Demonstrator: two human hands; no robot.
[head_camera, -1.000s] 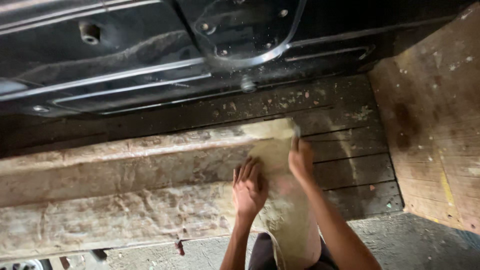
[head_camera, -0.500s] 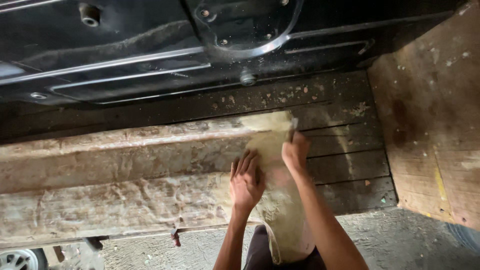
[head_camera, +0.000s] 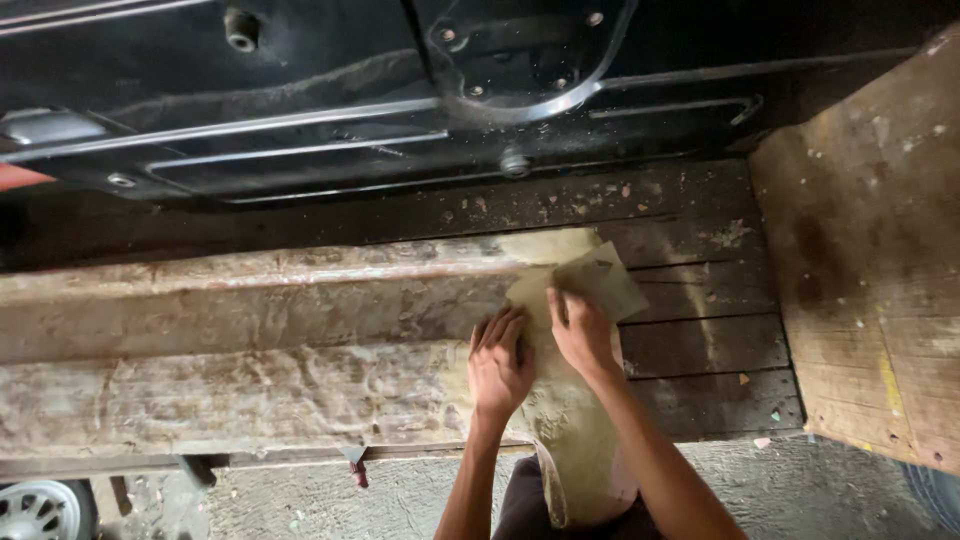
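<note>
View from above onto a rough workshop platform of dark wooden planks (head_camera: 690, 340), speckled with pale flecks and dust. Across the left and centre, a long, worn, rust-and-cream-stained panel (head_camera: 240, 350) lying flat, surface mottled and scraped. Over its right end, a beige sheet of sandpaper or cloth (head_camera: 590, 275), one corner lifted, above a pale, smoothed, putty-coloured curved section (head_camera: 580, 450) running down toward the bottom edge. Left hand (head_camera: 500, 360) flat, fingers together and extended, palm down on the panel just beside the pale section, gripping nothing. Right hand (head_camera: 582, 335) also open and pressed flat, fingers spread over the lower edge of the beige sheet, holding it against the surface. Behind the planks, a black metal vehicle part (head_camera: 400, 90) with ribs, bolts and a curved bright rim. To the right, a lighter, scuffed wooden board (head_camera: 870, 300) set at an angle. Below, grey concrete floor (head_camera: 800, 490); part of a wheel (head_camera: 40, 505) at bottom left.
</note>
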